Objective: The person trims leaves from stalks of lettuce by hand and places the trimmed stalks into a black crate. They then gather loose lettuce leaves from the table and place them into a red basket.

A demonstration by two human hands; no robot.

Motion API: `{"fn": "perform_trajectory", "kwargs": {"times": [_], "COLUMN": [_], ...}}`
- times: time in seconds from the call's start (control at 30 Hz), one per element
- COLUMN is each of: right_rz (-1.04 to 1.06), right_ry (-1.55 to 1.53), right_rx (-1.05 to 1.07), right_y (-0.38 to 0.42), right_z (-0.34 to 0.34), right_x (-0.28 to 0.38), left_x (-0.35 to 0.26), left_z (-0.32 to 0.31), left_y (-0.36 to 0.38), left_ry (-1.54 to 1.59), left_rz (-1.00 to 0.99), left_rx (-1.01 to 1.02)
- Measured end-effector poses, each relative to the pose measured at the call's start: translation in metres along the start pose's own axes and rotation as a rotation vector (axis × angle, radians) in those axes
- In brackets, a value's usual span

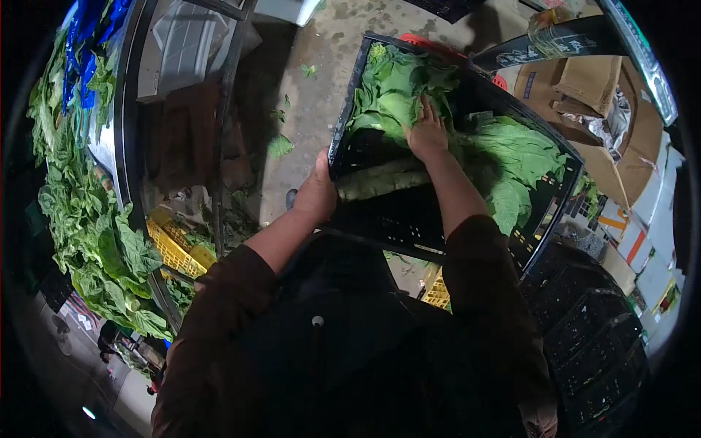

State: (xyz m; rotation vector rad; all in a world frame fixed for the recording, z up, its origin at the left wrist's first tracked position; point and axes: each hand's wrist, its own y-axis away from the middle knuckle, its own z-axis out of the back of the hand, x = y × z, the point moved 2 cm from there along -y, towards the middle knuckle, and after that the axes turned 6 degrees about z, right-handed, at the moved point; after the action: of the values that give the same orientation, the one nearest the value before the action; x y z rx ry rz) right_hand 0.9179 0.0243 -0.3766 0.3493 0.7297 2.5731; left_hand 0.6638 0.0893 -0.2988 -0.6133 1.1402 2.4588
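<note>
Stained floor [325,69] beyond; left hand [318,191] gripping black crate [394,213] rim; right hand [426,137] flat, outspread on greens [399,108]

The left hand's grip [319,191] clasps the rim of a black crate [345,120]; the right hand's grip [428,133] rests, fingers spread, on leafy greens [394,106] inside; a thick pale stem [383,181] lies nearer the body; another heap of greens [87,241] fills the left side; leaf scraps [280,146] dot the floor [328,55]; a cardboard box [593,77] sits beyond the crate.
</note>
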Motion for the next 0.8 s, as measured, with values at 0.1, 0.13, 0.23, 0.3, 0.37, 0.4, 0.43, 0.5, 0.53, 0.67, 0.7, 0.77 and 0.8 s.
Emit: {"fn": "perform_trajectory", "kwargs": {"times": [0.1, 0.13, 0.23, 0.3, 0.37, 0.4, 0.43, 0.5, 0.53, 0.67, 0.7, 0.77, 0.8], "right_rz": [-0.217, -0.218, -0.184, -0.105, -0.062, -0.018, 0.013, 0.012, 0.014, -0.002, -0.001, 0.012, -0.039], "right_ry": [-0.208, -0.205, -0.139, 0.012, -0.041, -0.097, -0.125, -0.062, -0.001, -0.009, 0.001, -0.022, -0.058], "right_rx": [0.576, 0.575, 0.448, 0.119, -0.101, -0.313, -0.320, -0.206, -0.088, -0.043, -0.055, -0.038, -0.010], "right_y": [-0.030, -0.029, -0.020, -0.003, 0.020, 0.027, 0.024, 0.004, -0.003, -0.004, -0.002, 0.012, 0.023], "right_z": [-0.008, -0.009, -0.006, 0.001, -0.001, -0.001, -0.003, -0.014, -0.017, -0.011, -0.006, 0.005, 0.015], "right_x": [-0.011, -0.012, -0.011, 0.000, 0.012, 0.018, 0.025, 0.025, 0.029, 0.032, 0.030, 0.030, 0.028], "left_x": [-0.003, -0.005, -0.010, -0.012, -0.006, -0.002, -0.003, -0.004, -0.005, 0.014, 0.019, -0.002, -0.011], "left_z": [0.002, 0.003, 0.004, 0.008, 0.005, 0.001, 0.001, 0.001, 0.001, -0.012, -0.015, 0.008, 0.016], "left_y": [0.001, 0.002, 0.004, 0.005, 0.003, 0.003, 0.003, 0.001, 0.002, -0.006, -0.007, 0.002, 0.007], "left_ry": [0.021, 0.024, -0.001, 0.003, 0.011, 0.017, 0.018, 0.003, 0.001, 0.037, 0.090, 0.089, 0.084], "left_rz": [-0.041, -0.042, 0.062, 0.053, 0.012, -0.022, -0.024, 0.063, 0.070, -0.132, -0.366, -0.174, 0.025], "left_rx": [-0.026, -0.026, 0.018, 0.040, 0.010, -0.014, -0.011, 0.036, 0.034, -0.035, -0.113, 0.018, 0.160]}}
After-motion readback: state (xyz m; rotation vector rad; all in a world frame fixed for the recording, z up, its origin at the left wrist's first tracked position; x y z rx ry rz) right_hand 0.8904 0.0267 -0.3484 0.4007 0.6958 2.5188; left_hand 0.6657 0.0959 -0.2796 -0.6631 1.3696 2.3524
